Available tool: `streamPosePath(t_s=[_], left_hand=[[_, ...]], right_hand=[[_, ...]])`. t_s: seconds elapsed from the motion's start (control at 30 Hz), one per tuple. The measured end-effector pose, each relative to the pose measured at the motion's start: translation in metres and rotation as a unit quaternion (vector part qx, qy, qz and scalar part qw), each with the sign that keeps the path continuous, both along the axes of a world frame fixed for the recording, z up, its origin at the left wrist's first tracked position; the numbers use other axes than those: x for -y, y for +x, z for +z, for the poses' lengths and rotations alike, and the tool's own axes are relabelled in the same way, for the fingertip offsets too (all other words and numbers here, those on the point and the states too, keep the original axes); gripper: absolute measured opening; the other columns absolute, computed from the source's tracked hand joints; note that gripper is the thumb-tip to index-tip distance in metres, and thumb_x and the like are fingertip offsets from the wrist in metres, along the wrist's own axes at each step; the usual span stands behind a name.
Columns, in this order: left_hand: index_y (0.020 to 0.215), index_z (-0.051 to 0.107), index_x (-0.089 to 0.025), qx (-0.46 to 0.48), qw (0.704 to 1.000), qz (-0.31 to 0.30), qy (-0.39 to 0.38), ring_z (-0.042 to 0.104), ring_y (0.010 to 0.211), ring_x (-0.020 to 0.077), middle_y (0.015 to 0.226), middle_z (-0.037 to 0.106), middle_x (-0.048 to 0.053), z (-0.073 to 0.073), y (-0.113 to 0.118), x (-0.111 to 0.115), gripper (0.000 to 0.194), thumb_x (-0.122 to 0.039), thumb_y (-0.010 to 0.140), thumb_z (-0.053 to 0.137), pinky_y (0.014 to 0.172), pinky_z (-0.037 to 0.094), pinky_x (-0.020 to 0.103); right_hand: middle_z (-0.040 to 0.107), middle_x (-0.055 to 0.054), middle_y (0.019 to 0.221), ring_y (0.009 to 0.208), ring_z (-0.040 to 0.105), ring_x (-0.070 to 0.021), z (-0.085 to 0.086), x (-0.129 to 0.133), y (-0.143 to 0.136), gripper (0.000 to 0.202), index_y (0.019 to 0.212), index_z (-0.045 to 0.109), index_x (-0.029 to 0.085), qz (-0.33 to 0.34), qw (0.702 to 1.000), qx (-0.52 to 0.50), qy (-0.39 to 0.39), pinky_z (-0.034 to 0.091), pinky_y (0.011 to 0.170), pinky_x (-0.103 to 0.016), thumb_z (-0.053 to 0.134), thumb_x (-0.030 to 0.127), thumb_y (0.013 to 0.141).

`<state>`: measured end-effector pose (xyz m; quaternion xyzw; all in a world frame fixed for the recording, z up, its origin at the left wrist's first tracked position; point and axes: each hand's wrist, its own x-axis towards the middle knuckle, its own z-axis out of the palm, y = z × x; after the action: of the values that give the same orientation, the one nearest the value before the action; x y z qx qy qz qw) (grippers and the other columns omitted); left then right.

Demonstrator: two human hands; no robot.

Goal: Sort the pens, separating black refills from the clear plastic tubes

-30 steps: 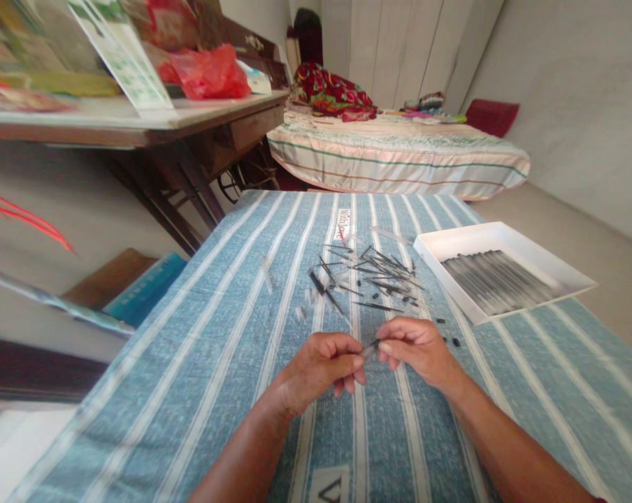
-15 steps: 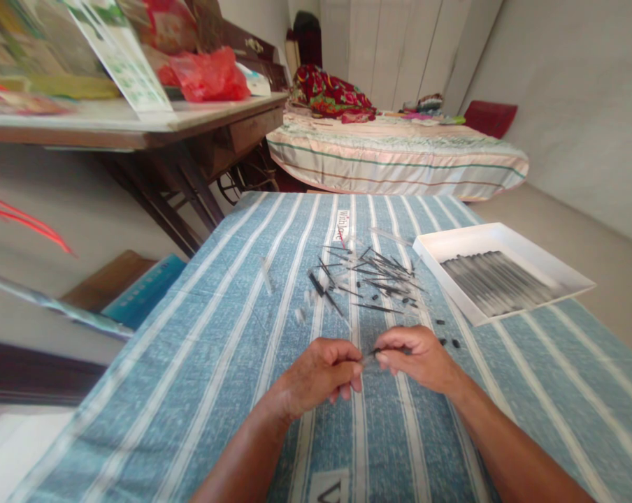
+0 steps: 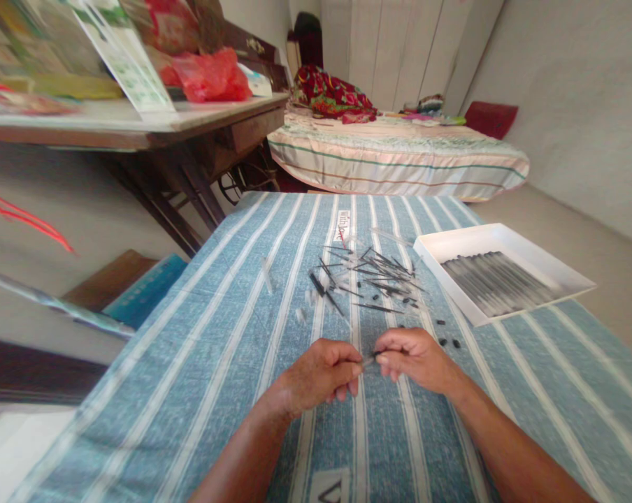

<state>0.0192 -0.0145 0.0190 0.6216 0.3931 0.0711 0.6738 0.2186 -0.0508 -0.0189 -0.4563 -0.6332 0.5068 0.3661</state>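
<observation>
My left hand (image 3: 331, 369) is closed in a pinch on a slim, see-through tube (image 3: 367, 361), which looks like part of a pen. Opposite it, my right hand (image 3: 414, 358) pinches the dark end of the same piece, where a small black part shows at the fingertips. The hands nearly meet above the striped cloth. Just beyond them lies a loose heap of thin black sticks (image 3: 384, 272), like pen refills, mixed with clear pieces. Small black plugs (image 3: 456, 344) are scattered beside my right hand.
A white shallow box (image 3: 572, 285) at the right holds a row of dark, slender pen-like pieces (image 3: 497, 283). Blue striped cloth (image 3: 200, 391) covers the table. Clear bits (image 3: 267, 274) lie left of the heap. Beyond stand a side desk (image 3: 232, 126) and a bed (image 3: 400, 154).
Both hands stay in almost the same place, still pinching the piece between them. The right fingers have shifted very slightly; the heap and box look unchanged.
</observation>
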Motion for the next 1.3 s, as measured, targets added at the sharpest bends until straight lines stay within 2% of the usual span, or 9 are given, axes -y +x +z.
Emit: streamPosePath(t_s=[0.2, 0.4, 0.67, 0.73, 0.87, 0.93, 1.07, 1.23, 1.3], left_hand=[[0.072, 0.056, -0.013, 0.018, 1.000, -0.009, -0.003, 0.045, 0.047, 0.0070, 0.061, 0.057, -0.001, 0.0005, -0.0009, -0.0008, 0.019, -0.030, 0.076, 0.048, 0.041, 0.031, 0.018], [0.077, 0.057, -0.014, -0.003, 1.000, 0.002, -0.008, 0.046, 0.048, 0.0072, 0.060, 0.057, -0.002, -0.0010, 0.0004, -0.0004, 0.018, -0.030, 0.072, 0.051, 0.041, 0.030, 0.018], [0.075, 0.055, -0.014, -0.009, 1.000, 0.018, -0.009, 0.043, 0.044, 0.0060, 0.055, 0.056, -0.004, -0.0007, 0.0033, 0.0010, 0.015, -0.025, 0.066, 0.054, 0.043, 0.032, 0.018], [0.076, 0.055, -0.014, -0.009, 1.000, 0.020, -0.008, 0.045, 0.045, 0.0066, 0.056, 0.056, -0.004, -0.0012, 0.0029, 0.0003, 0.016, -0.027, 0.066, 0.055, 0.042, 0.031, 0.019], [0.079, 0.055, -0.013, -0.010, 1.000, 0.019, -0.003, 0.047, 0.048, 0.0075, 0.060, 0.058, -0.003, -0.0020, 0.0024, -0.0008, 0.018, -0.028, 0.068, 0.054, 0.042, 0.031, 0.019], [0.078, 0.055, -0.014, -0.011, 1.000, 0.016, -0.003, 0.046, 0.047, 0.0071, 0.059, 0.057, -0.003, -0.0024, 0.0027, -0.0007, 0.017, -0.028, 0.068, 0.054, 0.043, 0.032, 0.019], [0.077, 0.055, -0.014, -0.006, 1.000, 0.020, -0.012, 0.044, 0.046, 0.0065, 0.057, 0.056, -0.004, -0.0026, 0.0031, 0.0001, 0.016, -0.028, 0.067, 0.055, 0.043, 0.031, 0.018], [0.076, 0.055, -0.013, -0.009, 1.000, 0.021, 0.000, 0.046, 0.048, 0.0075, 0.059, 0.057, -0.003, 0.0006, 0.0029, 0.0005, 0.016, -0.027, 0.067, 0.054, 0.043, 0.031, 0.019], [0.076, 0.055, -0.013, -0.010, 1.000, 0.019, -0.001, 0.046, 0.048, 0.0076, 0.058, 0.056, -0.003, 0.0012, 0.0031, 0.0006, 0.016, -0.027, 0.067, 0.054, 0.043, 0.031, 0.019]], right_hand=[[0.063, -0.001, 0.061, 0.047, 0.058, -0.0095, -0.0007, 0.0004, -0.0019, 0.010, 0.080, 0.057, 0.015, -0.021, 0.999, -0.025, -0.001, 0.047, 0.048, -0.020, 0.058, 0.024, 0.077], [0.063, -0.001, 0.060, 0.047, 0.057, -0.0089, 0.0018, 0.0010, -0.0007, 0.016, 0.073, 0.057, 0.014, 0.003, 0.999, 0.032, 0.015, 0.043, 0.046, -0.018, 0.054, 0.029, 0.080], [0.054, 0.002, 0.043, 0.036, 0.047, -0.0062, 0.0037, 0.0012, -0.0020, 0.038, 0.054, 0.052, 0.015, 0.022, 0.995, 0.096, 0.012, 0.036, 0.041, -0.017, 0.045, 0.036, 0.085], [0.053, 0.002, 0.044, 0.037, 0.046, -0.0062, 0.0038, 0.0008, -0.0020, 0.035, 0.057, 0.054, 0.015, 0.016, 0.996, 0.089, 0.018, 0.036, 0.041, -0.017, 0.047, 0.036, 0.084], [0.057, 0.003, 0.054, 0.042, 0.050, -0.0076, 0.0030, 0.0008, -0.0019, 0.019, 0.080, 0.057, 0.015, -0.004, 0.999, 0.039, 0.012, 0.039, 0.044, -0.017, 0.056, 0.034, 0.078], [0.057, 0.002, 0.053, 0.042, 0.051, -0.0077, 0.0029, 0.0009, -0.0023, 0.019, 0.074, 0.056, 0.015, -0.002, 0.999, 0.045, 0.013, 0.040, 0.044, -0.017, 0.054, 0.033, 0.079], [0.052, 0.002, 0.044, 0.038, 0.047, -0.0065, 0.0043, 0.0007, -0.0033, 0.036, 0.055, 0.052, 0.015, 0.003, 0.994, 0.105, 0.043, 0.035, 0.041, -0.017, 0.047, 0.035, 0.084], [0.055, 0.004, 0.050, 0.041, 0.050, -0.0072, 0.0065, 0.0012, -0.0028, 0.019, 0.072, 0.056, 0.015, -0.014, 0.996, 0.080, 0.028, 0.036, 0.042, -0.016, 0.057, 0.033, 0.077], [0.056, 0.003, 0.050, 0.042, 0.051, -0.0074, 0.0068, 0.0017, -0.0027, 0.022, 0.067, 0.055, 0.015, -0.007, 0.996, 0.080, 0.026, 0.038, 0.043, -0.017, 0.053, 0.033, 0.080]])
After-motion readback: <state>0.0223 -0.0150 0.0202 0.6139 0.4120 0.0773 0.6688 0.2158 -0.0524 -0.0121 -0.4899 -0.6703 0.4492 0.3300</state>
